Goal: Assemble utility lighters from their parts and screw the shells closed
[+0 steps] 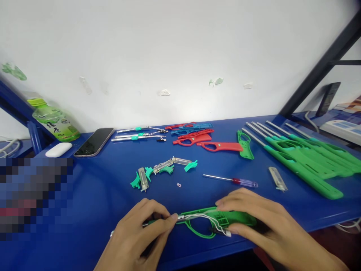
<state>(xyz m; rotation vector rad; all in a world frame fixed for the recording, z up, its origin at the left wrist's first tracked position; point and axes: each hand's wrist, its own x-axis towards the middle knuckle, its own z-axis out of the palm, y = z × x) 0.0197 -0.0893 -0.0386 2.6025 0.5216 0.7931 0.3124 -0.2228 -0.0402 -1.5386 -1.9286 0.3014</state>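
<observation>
An open green lighter half-shell [238, 217] lies near the table's front edge, its ribbed inside facing up. My left hand [141, 229] pinches a metal lighter tube [181, 218] at the shell's narrow front end; most of the tube is hidden under my fingers. White wires [201, 215] run from the tube over the trigger loop to a black igniter [218, 227] with a white end. My right hand [256, 216] grips the shell's handle, thumb beside the igniter's white end and fingers over the far edge.
Clear fuel tanks [143, 180] and green triggers [167, 170] lie ahead, with a screwdriver [244, 182] to their right. Metal tubes [131, 138] and red shells [225, 146] sit by the wall. Green lighters [304, 165] are right; a phone [94, 142] and bottle [56, 122] left.
</observation>
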